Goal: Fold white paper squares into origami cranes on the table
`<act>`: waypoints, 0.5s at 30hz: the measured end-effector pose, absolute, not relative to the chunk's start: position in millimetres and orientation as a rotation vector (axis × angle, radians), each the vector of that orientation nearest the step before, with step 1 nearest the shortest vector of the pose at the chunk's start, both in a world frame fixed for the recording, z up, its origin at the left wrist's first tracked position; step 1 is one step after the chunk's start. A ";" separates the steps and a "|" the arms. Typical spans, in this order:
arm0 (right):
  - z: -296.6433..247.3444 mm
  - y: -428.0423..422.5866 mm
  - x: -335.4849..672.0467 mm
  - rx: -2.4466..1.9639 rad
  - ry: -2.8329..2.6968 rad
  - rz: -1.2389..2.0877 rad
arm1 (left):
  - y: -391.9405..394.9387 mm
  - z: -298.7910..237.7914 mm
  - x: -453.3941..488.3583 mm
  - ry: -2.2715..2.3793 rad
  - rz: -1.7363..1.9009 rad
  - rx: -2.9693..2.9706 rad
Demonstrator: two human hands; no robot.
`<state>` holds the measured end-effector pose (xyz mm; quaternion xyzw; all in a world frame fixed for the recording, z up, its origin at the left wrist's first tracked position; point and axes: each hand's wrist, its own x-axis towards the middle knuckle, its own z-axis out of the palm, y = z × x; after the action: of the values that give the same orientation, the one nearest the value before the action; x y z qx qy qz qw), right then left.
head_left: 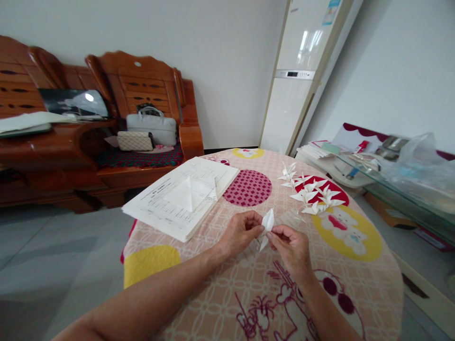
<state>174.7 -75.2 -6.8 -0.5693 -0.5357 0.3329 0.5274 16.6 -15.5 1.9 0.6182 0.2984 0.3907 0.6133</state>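
Note:
A small piece of folded white paper is pinched between both hands above the round table. My left hand grips its left side with thumb and fingers. On the opposite edge, my right hand is closed with thumb and forefinger pressed together. The paper's pointed top stands up between the fingertips, and a narrow point shows below them. Several finished white paper cranes stand in a group at the table's right. To the left, a folded square of white paper lies on a stack of printed sheets.
A patterned cloth covers the table. At the right, a glass shelf bears plastic bags and papers. Behind stand a wooden armchair with bags on its seat and a tall white air conditioner.

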 end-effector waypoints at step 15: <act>-1.8 -76.0 170.0 -1.258 -0.974 1.170 | -17.7 1.4 14.6 0.725 0.762 1.409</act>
<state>170.0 -76.0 -1.8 -0.5317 -0.4117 0.4945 0.5507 14.6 -17.7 1.4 0.6173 0.3176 0.3336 0.6378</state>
